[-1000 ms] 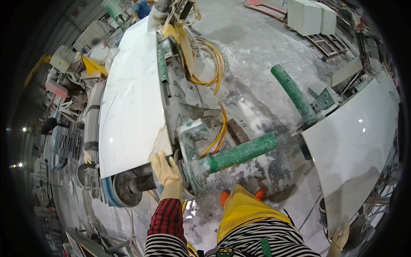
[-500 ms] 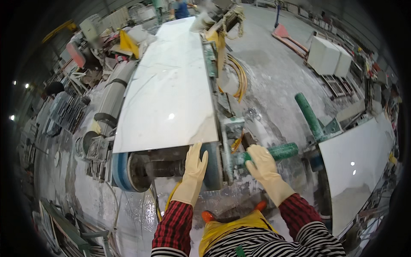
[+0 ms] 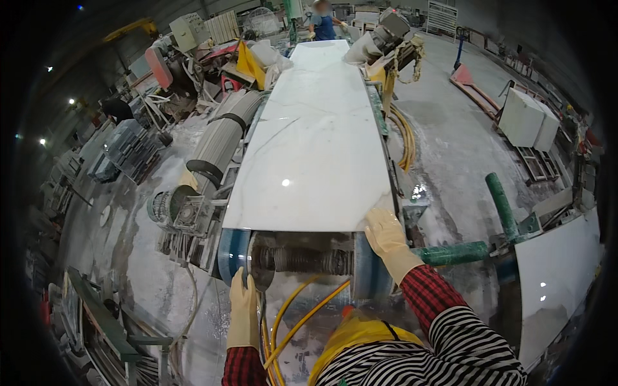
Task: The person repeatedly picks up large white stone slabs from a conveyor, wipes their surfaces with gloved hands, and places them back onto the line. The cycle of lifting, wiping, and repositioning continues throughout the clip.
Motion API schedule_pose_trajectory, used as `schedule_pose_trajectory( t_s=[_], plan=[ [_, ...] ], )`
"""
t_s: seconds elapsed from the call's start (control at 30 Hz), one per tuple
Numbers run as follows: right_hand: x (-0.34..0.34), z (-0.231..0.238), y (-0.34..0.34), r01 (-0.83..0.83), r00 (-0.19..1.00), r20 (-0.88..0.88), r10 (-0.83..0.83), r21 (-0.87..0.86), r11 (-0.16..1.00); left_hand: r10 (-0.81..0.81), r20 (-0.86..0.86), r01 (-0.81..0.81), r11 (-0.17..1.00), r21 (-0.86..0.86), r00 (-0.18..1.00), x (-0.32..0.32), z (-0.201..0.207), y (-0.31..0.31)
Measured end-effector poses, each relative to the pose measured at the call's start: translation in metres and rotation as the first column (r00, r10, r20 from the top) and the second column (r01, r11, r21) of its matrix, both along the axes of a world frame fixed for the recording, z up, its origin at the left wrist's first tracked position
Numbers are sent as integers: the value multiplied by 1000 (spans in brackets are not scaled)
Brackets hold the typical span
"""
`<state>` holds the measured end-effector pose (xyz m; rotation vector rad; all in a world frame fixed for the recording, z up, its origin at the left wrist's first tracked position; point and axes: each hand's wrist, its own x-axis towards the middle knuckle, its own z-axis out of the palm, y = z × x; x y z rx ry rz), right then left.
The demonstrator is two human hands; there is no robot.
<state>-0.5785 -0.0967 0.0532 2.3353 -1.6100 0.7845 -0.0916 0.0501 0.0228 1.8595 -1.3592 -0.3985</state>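
Note:
A long white marble slab [image 3: 315, 161] with grey veins lies on a belt conveyor, its near edge over the blue belts. My right hand [image 3: 387, 238], in a cream rubber glove, rests at the slab's near right corner with its fingers laid along the edge; the thumb side is hard to make out. My left hand [image 3: 243, 309], gloved alike, is open with fingers pointing up, just below the left blue belt [image 3: 233, 254]; whether it touches the belt I cannot tell. Between the belts shows a dark ridged roller shaft [image 3: 309, 260].
Green rollers [image 3: 454, 253] stick out on the right, beside a second white slab [image 3: 557, 283]. Yellow hoses [image 3: 302, 331] run beneath the conveyor. A motor [image 3: 168, 204] and a long grey roller stand at left. A person in blue [image 3: 324, 27] stands at the far end.
My view has swung left. My right hand has moved from beside the green roller to the slab's corner. My left hand has left the slab's near edge for the left belt.

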Motion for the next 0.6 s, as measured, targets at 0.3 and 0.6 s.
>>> schedule_pose_trajectory(
  t_s=[0.3, 0.6],
  plan=[
    [18, 35, -5, -44, 986, 164, 23, 120, 992, 32, 213, -41, 998, 36, 977, 55, 21, -8],
    [18, 19, -1, 91, 992, 64, -106, 202, 975, -101, 456, 184, 972, -143, 884, 61, 25, -115]
  ],
)
